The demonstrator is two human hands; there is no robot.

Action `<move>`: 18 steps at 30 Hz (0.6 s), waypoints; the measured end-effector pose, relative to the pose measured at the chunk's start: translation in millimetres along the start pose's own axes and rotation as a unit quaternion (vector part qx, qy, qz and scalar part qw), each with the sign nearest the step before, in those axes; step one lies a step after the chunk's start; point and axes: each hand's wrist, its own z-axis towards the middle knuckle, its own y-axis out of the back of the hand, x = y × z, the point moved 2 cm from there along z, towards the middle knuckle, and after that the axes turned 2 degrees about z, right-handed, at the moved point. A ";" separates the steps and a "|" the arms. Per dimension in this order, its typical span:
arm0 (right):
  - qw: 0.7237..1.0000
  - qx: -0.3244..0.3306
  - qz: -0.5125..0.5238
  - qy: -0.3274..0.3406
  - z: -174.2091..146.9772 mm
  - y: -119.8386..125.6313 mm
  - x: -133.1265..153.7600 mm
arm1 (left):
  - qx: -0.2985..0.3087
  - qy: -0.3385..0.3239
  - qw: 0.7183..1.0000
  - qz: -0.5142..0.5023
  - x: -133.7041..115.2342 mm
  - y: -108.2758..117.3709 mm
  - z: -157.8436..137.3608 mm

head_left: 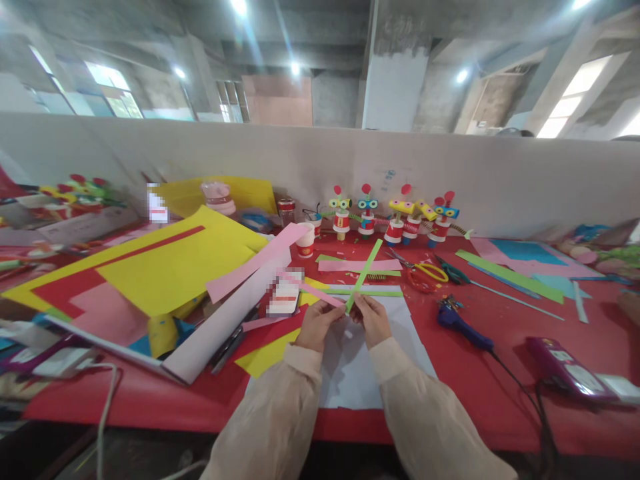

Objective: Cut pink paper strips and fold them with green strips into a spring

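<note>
Two paper strips, a pink strip [320, 293] and a green strip [369, 268], meet at their ends over the white sheet [350, 387]; the fingers of the left hand [318, 325] pinch the pink one, those of the right hand [373, 321] the green one's lower end; the step looks like joining them; the next move probably calls for a steady, aligned pinch; a glue gun [465, 328] lies right of the sheet.

We wear loose, creased beige sleeves [273, 417], ending in plain cuffs [303, 360]. Our left hand [318, 325] and right hand [371, 320] are bare.
</note>
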 end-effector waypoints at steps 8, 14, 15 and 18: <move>0.990 0.064 -0.088 0.085 -7.7 -8.6 -1.5 | -0.060 -0.011 0.995 -0.081 -2.0 2.3 0.9; 0.986 0.064 -0.118 0.099 -10.3 -8.5 -3.0 | -0.058 -0.001 0.998 -0.039 -6.8 0.1 -4.6; 0.988 0.060 -0.107 0.093 -10.1 -7.9 -2.6 | -0.055 -0.002 0.998 -0.033 -7.8 -0.5 -5.8; 0.995 0.063 -0.058 0.060 -8.2 -6.5 -1.8 | -0.041 -0.009 0.998 -0.038 -9.4 -2.4 -7.7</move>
